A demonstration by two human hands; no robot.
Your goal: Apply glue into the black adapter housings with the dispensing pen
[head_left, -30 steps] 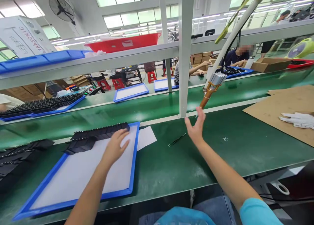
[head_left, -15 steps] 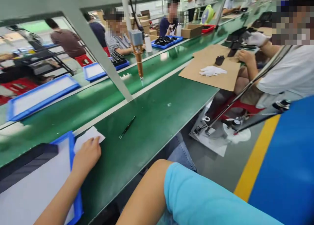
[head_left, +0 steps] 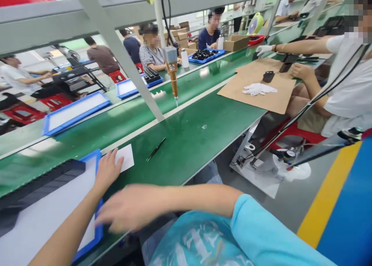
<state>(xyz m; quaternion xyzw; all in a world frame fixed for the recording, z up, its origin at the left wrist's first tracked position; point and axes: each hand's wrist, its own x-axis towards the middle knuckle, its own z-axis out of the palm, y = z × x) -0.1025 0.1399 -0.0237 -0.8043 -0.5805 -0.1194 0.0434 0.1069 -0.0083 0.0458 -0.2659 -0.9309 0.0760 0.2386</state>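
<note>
Blue-rimmed tray (head_left: 43, 204) lies at eight o'clock on the green worktop (head_left: 186, 146), black parts (head_left: 52, 181) lined along its far side, perhaps for order. Right hand (head_left: 128, 208), blurred, hangs near its right rim, grip loosely apart; left hand (head_left: 109, 167) spreads its grip beside white paper (head_left: 127, 157) at two o'clock, tweezers (head_left: 156, 149) beyond.

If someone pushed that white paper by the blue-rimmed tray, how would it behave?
The white paper looks thin, so it is probably light and bends easily. Lying flat on the green tabletop, it would likely slide rather than tip or roll.
</note>
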